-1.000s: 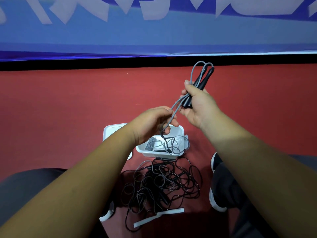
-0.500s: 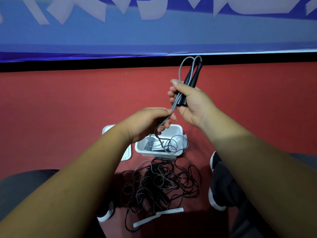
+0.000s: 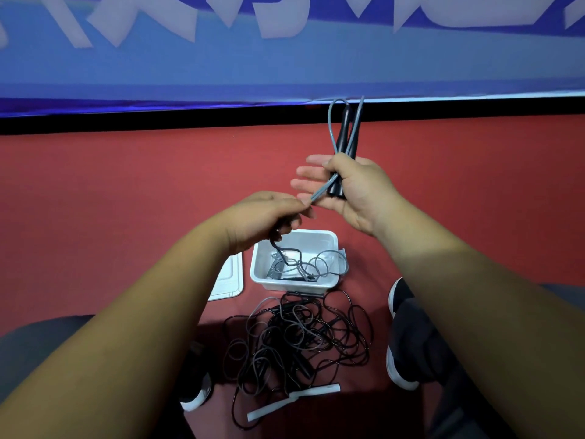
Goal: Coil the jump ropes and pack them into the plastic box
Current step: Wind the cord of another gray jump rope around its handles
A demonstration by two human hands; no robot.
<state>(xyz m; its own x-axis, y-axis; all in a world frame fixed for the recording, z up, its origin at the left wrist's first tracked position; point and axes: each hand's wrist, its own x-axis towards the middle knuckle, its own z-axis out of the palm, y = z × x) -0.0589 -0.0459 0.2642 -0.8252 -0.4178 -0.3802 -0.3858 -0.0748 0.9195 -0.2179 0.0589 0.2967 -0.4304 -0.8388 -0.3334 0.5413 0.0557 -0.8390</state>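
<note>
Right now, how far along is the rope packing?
Early. Done: one coiled rope seems to lie in the plastic box. In hand: right hand grips the grey rope at its handles, left hand pinches its cord. Left: the tangled pile on the floor, and the lid beside the box.

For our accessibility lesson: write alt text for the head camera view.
A person's right hand holds black handles with grey jump rope looped above, while the left hand pinches the cord. Below, a white plastic box and a tangled rope pile sit on red floor.
</note>
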